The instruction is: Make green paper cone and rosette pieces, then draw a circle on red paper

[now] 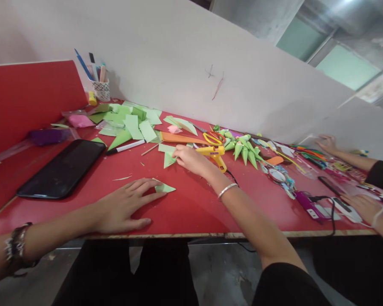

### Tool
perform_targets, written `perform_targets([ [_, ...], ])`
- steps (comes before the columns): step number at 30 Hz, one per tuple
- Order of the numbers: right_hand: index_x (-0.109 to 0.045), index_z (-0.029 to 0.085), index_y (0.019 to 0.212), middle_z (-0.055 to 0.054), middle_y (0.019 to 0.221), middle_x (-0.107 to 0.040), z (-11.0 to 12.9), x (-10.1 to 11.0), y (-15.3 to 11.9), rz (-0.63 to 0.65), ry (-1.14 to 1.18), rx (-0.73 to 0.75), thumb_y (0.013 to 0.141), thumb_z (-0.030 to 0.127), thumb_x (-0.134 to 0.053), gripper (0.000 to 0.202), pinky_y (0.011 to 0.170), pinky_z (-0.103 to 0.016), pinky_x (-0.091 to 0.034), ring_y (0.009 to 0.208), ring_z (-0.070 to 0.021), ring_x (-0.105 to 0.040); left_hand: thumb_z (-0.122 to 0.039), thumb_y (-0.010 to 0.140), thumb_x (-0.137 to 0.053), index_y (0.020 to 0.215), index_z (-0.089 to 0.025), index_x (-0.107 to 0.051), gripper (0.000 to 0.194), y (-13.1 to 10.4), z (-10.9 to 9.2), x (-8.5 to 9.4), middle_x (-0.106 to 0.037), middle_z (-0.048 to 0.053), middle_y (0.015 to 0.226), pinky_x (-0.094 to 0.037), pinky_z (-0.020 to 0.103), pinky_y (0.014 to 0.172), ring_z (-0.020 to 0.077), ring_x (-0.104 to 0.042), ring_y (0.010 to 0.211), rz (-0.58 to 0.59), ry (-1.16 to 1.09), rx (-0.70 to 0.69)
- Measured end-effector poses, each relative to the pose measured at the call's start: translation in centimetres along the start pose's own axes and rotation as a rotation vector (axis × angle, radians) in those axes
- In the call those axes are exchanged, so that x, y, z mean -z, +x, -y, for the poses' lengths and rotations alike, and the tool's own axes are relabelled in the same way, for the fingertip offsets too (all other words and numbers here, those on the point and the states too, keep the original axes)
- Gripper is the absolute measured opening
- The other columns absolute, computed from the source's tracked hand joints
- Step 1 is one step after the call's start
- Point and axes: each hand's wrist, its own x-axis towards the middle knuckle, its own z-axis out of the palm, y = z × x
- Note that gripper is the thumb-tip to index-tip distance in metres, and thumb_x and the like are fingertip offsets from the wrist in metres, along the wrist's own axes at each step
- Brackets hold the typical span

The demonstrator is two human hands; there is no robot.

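Note:
My left hand (127, 206) lies flat on the red table (191, 212), fingers stretched out. Its fingertips rest on a small light-green paper piece (166, 187) with a pointed end. Farther forward, my right hand (191, 159) has its fingers closed on another light-green paper piece (169, 160); the fingers hide part of it. Just right of that hand lies a yellow glue gun (218, 158). Beyond it are yellow-handled scissors (213, 138) and a cluster of green paper cones (247, 154).
Green paper scraps (132, 125) are heaped near the white partition (178, 63). A black phone (62, 170), a marker (126, 147) and a pen cup (101, 90) stand or lie at left. At right, a co-worker's hands (364, 207) are near a purple power adapter (311, 207).

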Motion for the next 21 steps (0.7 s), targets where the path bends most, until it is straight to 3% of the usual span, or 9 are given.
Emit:
perform_targets([
  [6, -0.061, 0.011, 0.104, -0.009, 0.099, -0.060, 1.2, 2.0, -2.7, 0.047, 0.226, -0.005, 0.074, 0.002, -0.044, 0.036, 0.073, -0.025, -0.043, 0.082, -0.0137, -0.056, -0.048, 0.084, -0.040, 0.139, -0.034, -0.015, 0.062, 0.1, 0.2, -0.2, -0.026, 0.005, 0.144, -0.028, 0.046, 0.102, 0.0292, -0.029, 0.128, 0.016, 0.014, 0.001],
  [10, -0.063, 0.013, 0.102, -0.005, 0.085, -0.066, 1.2, 3.0, -3.7, 0.134, 0.419, -0.073, 0.070, 0.003, -0.044, 0.038, 0.064, -0.023, -0.043, 0.072, -0.0114, -0.058, -0.048, 0.083, -0.041, 0.138, -0.034, -0.019, 0.061, 0.1, 0.4, -0.3, -0.027, 0.004, 0.144, -0.026, 0.046, 0.104, 0.0290, -0.028, 0.129, 0.006, 0.009, -0.008],
  [13, -0.066, 0.014, 0.093, -0.004, 0.079, -0.067, 1.0, 2.7, -3.7, 0.182, 0.419, -0.143, 0.070, 0.006, -0.048, 0.030, 0.059, -0.022, -0.042, 0.066, -0.0109, -0.057, -0.048, 0.083, -0.042, 0.138, -0.035, -0.020, 0.061, 0.2, 0.4, -0.2, -0.029, 0.002, 0.144, -0.026, 0.046, 0.104, 0.0287, -0.029, 0.129, -0.002, -0.003, -0.016],
  [16, -0.066, 0.015, 0.080, -0.002, 0.073, -0.065, 1.1, 2.2, -3.4, 0.208, 0.350, -0.100, 0.073, 0.010, -0.051, 0.018, 0.058, -0.022, -0.038, 0.062, -0.0100, -0.054, -0.048, 0.083, -0.040, 0.138, -0.036, -0.018, 0.060, 0.2, 0.2, -0.1, -0.027, 0.003, 0.145, -0.027, 0.048, 0.103, 0.0294, -0.028, 0.129, 0.020, -0.005, 0.004],
  [19, -0.062, 0.015, 0.075, -0.002, 0.073, -0.060, 1.2, 1.7, -3.2, 0.145, 0.258, -0.055, 0.078, 0.017, -0.051, 0.011, 0.058, -0.023, -0.035, 0.063, -0.0103, -0.050, -0.049, 0.083, -0.041, 0.137, -0.037, -0.022, 0.058, 0.1, 0.2, -0.2, -0.020, 0.005, 0.147, -0.029, 0.050, 0.101, 0.0315, -0.025, 0.130, 0.035, -0.030, 0.046],
  [21, -0.059, 0.015, 0.078, -0.003, 0.080, -0.057, 1.1, 1.3, -3.3, 0.104, 0.268, -0.049, 0.081, 0.020, -0.049, 0.011, 0.061, -0.023, -0.035, 0.067, -0.0106, -0.049, -0.048, 0.083, -0.041, 0.132, -0.038, -0.033, 0.050, 0.1, 0.3, -0.3, -0.017, 0.005, 0.146, -0.032, 0.048, 0.100, 0.0316, -0.026, 0.130, -0.003, -0.077, 0.094],
])
